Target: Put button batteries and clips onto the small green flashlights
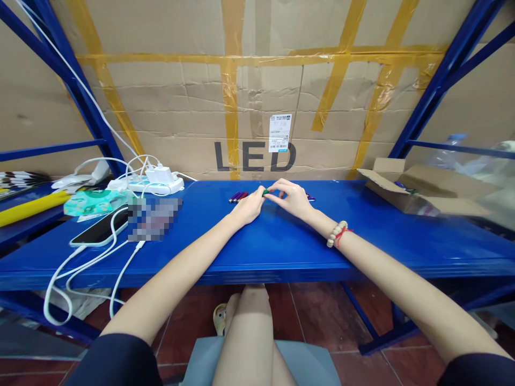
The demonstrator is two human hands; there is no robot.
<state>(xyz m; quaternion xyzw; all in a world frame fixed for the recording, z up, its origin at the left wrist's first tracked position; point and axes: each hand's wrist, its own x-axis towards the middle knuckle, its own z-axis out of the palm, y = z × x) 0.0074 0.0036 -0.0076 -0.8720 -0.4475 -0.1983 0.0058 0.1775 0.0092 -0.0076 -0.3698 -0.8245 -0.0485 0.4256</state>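
My left hand (250, 206) is closed on a small green object (265, 192) above the blue table; its kind is too small to make out. My right hand (290, 198) meets it from the other side, thumb and forefinger pinched at the green object's end. Beside my left hand lie several short, shiny purple and red tubes (237, 197) with silvery ends. A few more small purple and red pieces (309, 198) show just past my right hand, partly hidden by it.
An open cardboard box (422, 187) with small items stands at the right. On the left are a phone (100, 228), white charging cables, a power strip (156, 185) and a tissue pack (98, 202). Taped cardboard (181, 118) walls off the back of the blue table (281, 252).
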